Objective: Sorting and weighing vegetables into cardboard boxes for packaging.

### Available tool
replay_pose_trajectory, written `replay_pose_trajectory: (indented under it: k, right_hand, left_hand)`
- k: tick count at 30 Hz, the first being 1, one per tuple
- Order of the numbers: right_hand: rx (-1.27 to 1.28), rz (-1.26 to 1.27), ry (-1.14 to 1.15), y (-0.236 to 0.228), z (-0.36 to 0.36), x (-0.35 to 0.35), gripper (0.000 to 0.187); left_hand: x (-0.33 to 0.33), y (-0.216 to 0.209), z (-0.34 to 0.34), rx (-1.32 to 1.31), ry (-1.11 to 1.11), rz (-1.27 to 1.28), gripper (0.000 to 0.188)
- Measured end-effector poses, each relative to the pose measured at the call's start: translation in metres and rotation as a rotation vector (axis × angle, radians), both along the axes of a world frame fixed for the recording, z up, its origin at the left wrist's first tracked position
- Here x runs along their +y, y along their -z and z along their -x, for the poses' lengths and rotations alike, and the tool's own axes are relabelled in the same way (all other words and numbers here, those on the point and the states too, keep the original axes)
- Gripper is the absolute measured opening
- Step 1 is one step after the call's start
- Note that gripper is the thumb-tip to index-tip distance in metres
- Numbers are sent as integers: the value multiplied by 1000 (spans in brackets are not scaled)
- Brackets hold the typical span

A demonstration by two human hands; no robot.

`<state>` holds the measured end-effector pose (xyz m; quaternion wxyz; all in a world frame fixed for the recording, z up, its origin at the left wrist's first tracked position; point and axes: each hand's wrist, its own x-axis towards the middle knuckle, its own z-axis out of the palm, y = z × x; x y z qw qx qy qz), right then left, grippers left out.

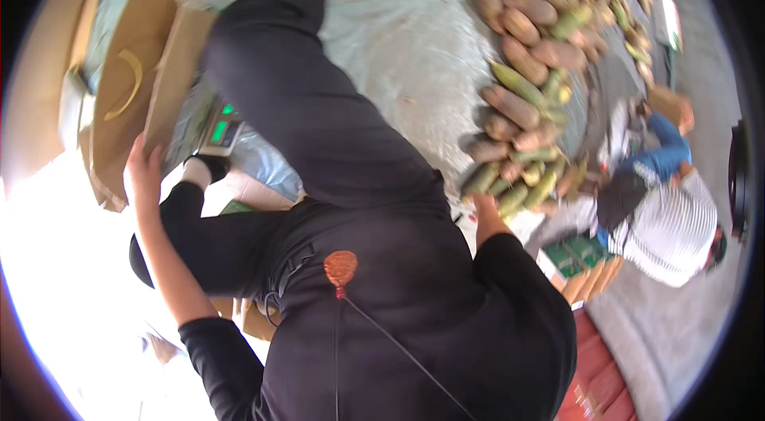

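An open brown cardboard box [179, 54] stands tilted just beyond the left hand [143, 174], a curved yellow band [123, 86] on its brown inner side; I cannot tell what it holds. Another cardboard box [40, 78] is farther to that hand's left. To the right of the right hand [486, 214] and a little nearer the body sits a carton [588, 281] with dark green blocks [570, 255] at its top.

The heap of vegetables [522, 58] starts at the right hand and stretches away beyond it: plump, elongated pieces, some dull pinkish brown, others green to yellow-green, lying across one another.

The left arm reaches forward, bare from the elbow, its fingers raised against the near edge of the open box; whether they pinch it I cannot tell. The right arm is bent, its hand at the heap's near end; its fingers are too hidden to tell whether they grasp a piece
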<state>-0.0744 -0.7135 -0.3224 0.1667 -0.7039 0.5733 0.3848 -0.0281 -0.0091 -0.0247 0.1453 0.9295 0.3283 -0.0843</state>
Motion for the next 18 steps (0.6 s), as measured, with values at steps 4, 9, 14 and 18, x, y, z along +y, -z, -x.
replay_pose_trajectory:
  k: [4,9,14,18]
  right_hand:
    - [-164,-29,401,8,13,-19,47]
    - [-124,-206,584,6,-4,4,41]
    - [-119,-194,682,10,-18,9,48]
    - [-285,-313,908,26,-25,6,58]
  left_hand:
    - [-12,14,-16,-42,46,17,32]
    - [-8,9,-5,-91,67,-61,30]
    - [-3,17,-5,-150,84,25,29]
    - [-2,28,-12,-147,107,-2,29]
